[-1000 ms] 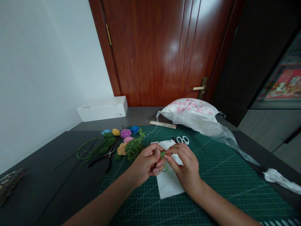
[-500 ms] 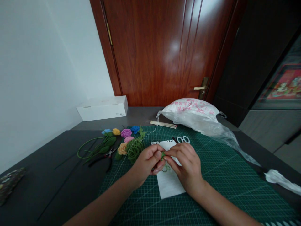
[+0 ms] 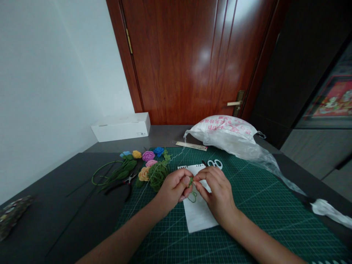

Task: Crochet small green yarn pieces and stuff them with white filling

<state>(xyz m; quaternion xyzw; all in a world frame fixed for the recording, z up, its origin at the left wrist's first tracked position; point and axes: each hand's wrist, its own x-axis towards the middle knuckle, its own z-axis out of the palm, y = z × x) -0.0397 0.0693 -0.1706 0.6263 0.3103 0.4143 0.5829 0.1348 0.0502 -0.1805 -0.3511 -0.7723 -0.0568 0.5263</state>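
My left hand [image 3: 176, 186] pinches a small piece of green yarn work [image 3: 190, 181] between thumb and fingers. Against its right side, my right hand [image 3: 216, 190] has its thumb and forefinger pressed together at the green piece; whether a hook or only yarn is between them is too small to see. A thin loop of green yarn [image 3: 193, 198] hangs below the fingers. Both hands are above a sheet of white notebook paper [image 3: 199, 216]. Just left of my left hand lies a bundle of green yarn [image 3: 158, 176].
Crocheted flowers [image 3: 148, 156] and green leaves [image 3: 121, 176] lie left, beside black-handled pliers [image 3: 128, 181]. White-handled scissors [image 3: 215, 164] lie behind the paper on a green cutting mat [image 3: 261, 205]. A plastic-wrapped white bag [image 3: 222, 128], a ruler-like strip [image 3: 191, 146] and a white box [image 3: 121, 127] are farther back.
My right fingertips have shifted slightly at the green piece, and the hanging yarn loop has changed shape. The whole view has moved slightly.
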